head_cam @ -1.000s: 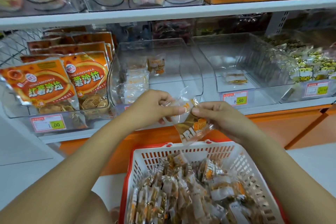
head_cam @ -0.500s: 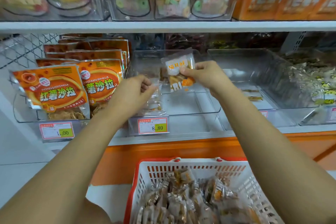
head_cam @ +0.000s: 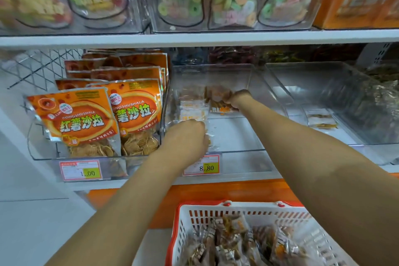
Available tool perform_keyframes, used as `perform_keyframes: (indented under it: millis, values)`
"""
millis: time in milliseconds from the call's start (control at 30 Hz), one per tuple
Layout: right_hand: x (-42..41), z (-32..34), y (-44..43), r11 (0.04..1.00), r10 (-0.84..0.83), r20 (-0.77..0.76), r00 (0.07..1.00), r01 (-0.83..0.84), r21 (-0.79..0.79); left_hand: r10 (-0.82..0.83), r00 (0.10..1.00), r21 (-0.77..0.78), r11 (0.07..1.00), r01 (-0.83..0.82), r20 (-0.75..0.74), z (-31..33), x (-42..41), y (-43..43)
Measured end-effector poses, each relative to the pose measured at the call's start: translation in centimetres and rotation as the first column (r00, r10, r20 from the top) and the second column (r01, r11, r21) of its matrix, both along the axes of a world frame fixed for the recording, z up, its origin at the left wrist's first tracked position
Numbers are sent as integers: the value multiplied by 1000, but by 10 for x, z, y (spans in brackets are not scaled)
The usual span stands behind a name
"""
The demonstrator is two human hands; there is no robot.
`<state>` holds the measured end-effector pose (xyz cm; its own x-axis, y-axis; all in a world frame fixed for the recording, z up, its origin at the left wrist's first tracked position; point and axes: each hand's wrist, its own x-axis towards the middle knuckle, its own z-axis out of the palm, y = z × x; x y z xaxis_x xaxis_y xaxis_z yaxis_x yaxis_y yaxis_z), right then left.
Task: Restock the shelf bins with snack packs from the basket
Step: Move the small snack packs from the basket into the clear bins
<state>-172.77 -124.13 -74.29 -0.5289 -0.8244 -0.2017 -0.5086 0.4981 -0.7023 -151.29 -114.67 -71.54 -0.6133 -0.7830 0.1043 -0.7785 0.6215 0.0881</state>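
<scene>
A clear middle shelf bin (head_cam: 257, 84) holds a row of small snack packs (head_cam: 193, 112) along its left side. My right hand (head_cam: 236, 99) reaches deep into this bin and pinches a snack pack (head_cam: 219, 104) with an orange and white print, low over the bin floor beside the row. My left hand (head_cam: 185, 136) is at the front of the row, its fingers curled on the front pack's clear wrapper (head_cam: 210, 139). Below, the white basket with a red rim (head_cam: 216, 209) holds several more snack packs (head_cam: 237, 244).
Orange bags of chips (head_cam: 86, 119) fill the bin to the left. A clear bin on the right (head_cam: 323, 93) holds a few packs (head_cam: 321, 120). Jars of ring candy (head_cam: 233, 0) stand on the shelf above. A price tag (head_cam: 201, 167) fronts the middle bin.
My right hand carried the pack from above the basket up and into the middle bin, down toward its floor. My left hand let go of that pack and moved to the row's front.
</scene>
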Motion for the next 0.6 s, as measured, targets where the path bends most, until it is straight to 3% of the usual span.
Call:
perform_keyframes:
  millis: [100,233,367,600]
  values:
    - [1,-4,-6,1000,-1,-43,999,0,-24,-11,1000,3,1000,11,-5,1,2,-1]
    - [8,-4,-10,993,115,-54,992,-115,4,-11,1000,2,1000,11,-10,1,1,0]
    - [23,5,-13,998,63,-176,982,-65,-3,-13,1000,1,1000,13,-15,2,1,0]
    - [25,4,-15,991,131,-266,955,-119,62,-15,1000,-8,1000,14,-20,3,1,2]
